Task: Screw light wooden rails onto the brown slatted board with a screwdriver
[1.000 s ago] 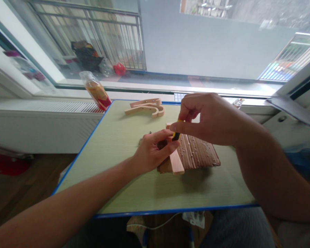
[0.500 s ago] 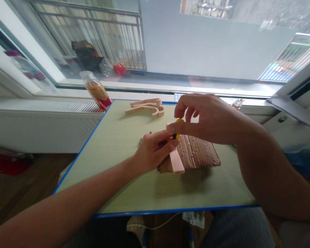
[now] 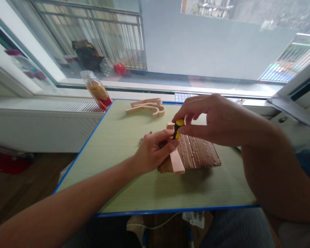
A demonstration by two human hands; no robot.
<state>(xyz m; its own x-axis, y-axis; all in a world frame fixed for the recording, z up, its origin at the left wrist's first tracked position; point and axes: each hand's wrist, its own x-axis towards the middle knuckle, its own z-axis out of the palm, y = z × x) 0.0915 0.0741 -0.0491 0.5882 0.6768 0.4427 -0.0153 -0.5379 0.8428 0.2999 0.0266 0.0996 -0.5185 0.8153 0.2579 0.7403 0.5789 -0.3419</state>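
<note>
A short screwdriver with a yellow and black handle stands nearly upright over a pale wooden piece. My right hand pinches the handle near its top, between thumb and fingertips. Lower down, the thumb and forefinger of my left hand close around the screwdriver's bottom end, just above the wood. The tip and whatever it touches are hidden by my fingers. Beneath the wood lies a brown corrugated cardboard pad dotted with small holes.
Curved wooden hooks lie at the back of the green, blue-edged table. Small metal screws sit left of my left hand. A drink bottle leans by the window, beside the radiator.
My right hand has shifted slightly right and its fingers have turned about the handle, exposing more of it. My left hand and the wood stay in place.
</note>
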